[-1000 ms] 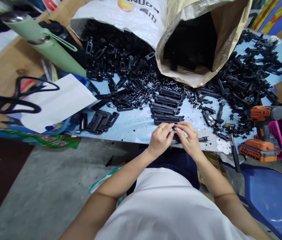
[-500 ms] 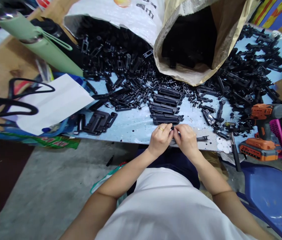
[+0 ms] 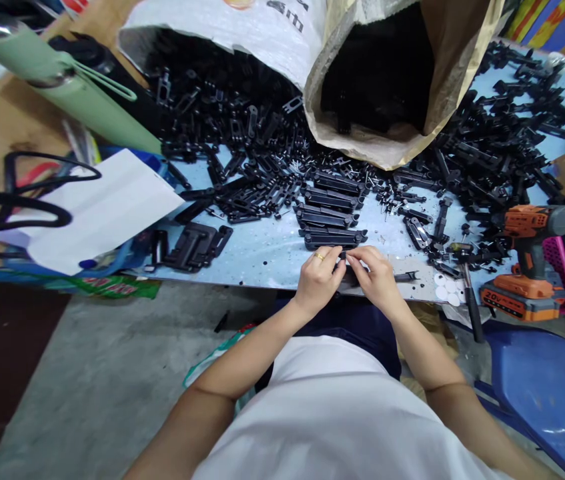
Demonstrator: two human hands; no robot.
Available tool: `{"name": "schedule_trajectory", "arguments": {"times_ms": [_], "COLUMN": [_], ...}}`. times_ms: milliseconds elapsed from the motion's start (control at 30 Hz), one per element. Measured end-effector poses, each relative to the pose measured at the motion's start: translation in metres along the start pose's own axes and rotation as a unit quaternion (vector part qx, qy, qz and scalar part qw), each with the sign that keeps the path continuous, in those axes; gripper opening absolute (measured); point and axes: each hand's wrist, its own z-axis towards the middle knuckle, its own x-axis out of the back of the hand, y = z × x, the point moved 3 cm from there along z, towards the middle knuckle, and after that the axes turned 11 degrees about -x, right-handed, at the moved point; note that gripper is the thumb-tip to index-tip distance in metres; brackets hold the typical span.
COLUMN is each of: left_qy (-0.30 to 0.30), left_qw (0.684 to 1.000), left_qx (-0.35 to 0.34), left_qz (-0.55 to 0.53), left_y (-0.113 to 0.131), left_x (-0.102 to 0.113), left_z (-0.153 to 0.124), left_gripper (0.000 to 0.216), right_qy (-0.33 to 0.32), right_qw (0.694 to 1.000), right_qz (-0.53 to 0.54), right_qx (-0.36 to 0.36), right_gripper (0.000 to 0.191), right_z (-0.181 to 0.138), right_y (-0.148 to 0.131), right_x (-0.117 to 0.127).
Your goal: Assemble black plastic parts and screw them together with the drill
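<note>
At the front edge of the table my left hand (image 3: pixel 317 279), with a ring on one finger, is closed in a pinch on a small black plastic part (image 3: pixel 343 255). My right hand (image 3: pixel 376 275) meets it from the other side, fingertips closed on the same part. Most of the part is hidden by the fingers. A long black piece (image 3: pixel 406 276) lies on the table and sticks out past my right hand. Just beyond my hands, several long black plastic assemblies (image 3: pixel 335 220) lie in a row.
Loose black parts (image 3: pixel 262 127) and small metal pins spill from a white sack (image 3: pixel 242 27) and a paper sack (image 3: pixel 387 157). An orange cordless drill (image 3: pixel 529 267), a hammer (image 3: pixel 471 300) and white discs (image 3: pixel 447 290) are right. A green bottle (image 3: pixel 97 107) leans left.
The fingers of my right hand have shifted slightly around the small black part, with a little more gap below the fingertips. The view has moved slightly.
</note>
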Motion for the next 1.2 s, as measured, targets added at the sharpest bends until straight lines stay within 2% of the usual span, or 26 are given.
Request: {"name": "schedule_trajectory", "arguments": {"times_ms": [133, 300, 433, 533, 600, 667, 733, 833, 933, 1000, 1067, 1133, 1200], "left_qy": [-0.014, -0.042, -0.021, -0.007, 0.002, 0.019, 0.034, 0.031, 0.011, -0.003, -0.020, -0.032, -0.037], "left_qw": [0.999, 0.999, 0.999, 0.998, 0.993, 0.984, 0.970, 0.951, 0.952, 0.965, 0.977, 0.983, 0.982], "left_qx": [-0.024, -0.007, 0.011, 0.053, 0.102, 0.158, 0.211, 0.270, 0.270, 0.233, 0.185, 0.152, 0.153], "left_qz": [0.035, 0.029, 0.024, -0.018, -0.057, -0.086, -0.112, -0.150, -0.144, -0.119, -0.100, -0.097, -0.107], "left_y": [0.001, -0.003, -0.003, -0.007, -0.014, -0.024, -0.036, -0.050, -0.054, -0.052, -0.048, -0.044, -0.043], "left_x": [-0.001, -0.005, -0.004, 0.001, 0.006, 0.012, 0.015, 0.013, 0.010, 0.009, 0.009, 0.009, 0.010], "left_z": [0.000, -0.002, -0.003, -0.003, -0.004, -0.008, -0.014, -0.028, -0.039, -0.043, -0.045, -0.045, -0.045], "left_gripper": [0.018, 0.019, 0.017, 0.017, 0.017, 0.017, 0.020, 0.025, 0.026, 0.024, 0.023, 0.022, 0.023], "right_qy": [0.008, 0.024, 0.019, 0.021, 0.038, 0.046, 0.021, -0.029, -0.039, -0.029, -0.012, -0.001, -0.016], "right_qw": [0.998, 0.986, 0.982, 0.983, 0.974, 0.948, 0.919, 0.896, 0.890, 0.897, 0.922, 0.957, 0.983], "right_qz": [-0.058, -0.154, -0.175, -0.181, -0.216, -0.273, -0.324, -0.364, -0.377, -0.363, -0.315, -0.224, -0.116], "right_qx": [0.024, 0.065, 0.060, 0.008, -0.064, -0.157, -0.225, -0.252, -0.255, -0.250, -0.226, -0.184, -0.140], "right_gripper": [0.017, 0.021, 0.022, 0.021, 0.020, 0.022, 0.026, 0.029, 0.030, 0.028, 0.024, 0.016, 0.008], "right_z": [0.000, -0.001, 0.008, 0.030, 0.052, 0.076, 0.094, 0.108, 0.109, 0.105, 0.098, 0.085, 0.066], "right_y": [0.000, 0.002, 0.013, 0.034, 0.054, 0.077, 0.096, 0.111, 0.111, 0.107, 0.100, 0.090, 0.079], "right_x": [-0.001, -0.008, -0.009, 0.000, 0.010, 0.020, 0.024, 0.023, 0.023, 0.027, 0.032, 0.038, 0.041]}}
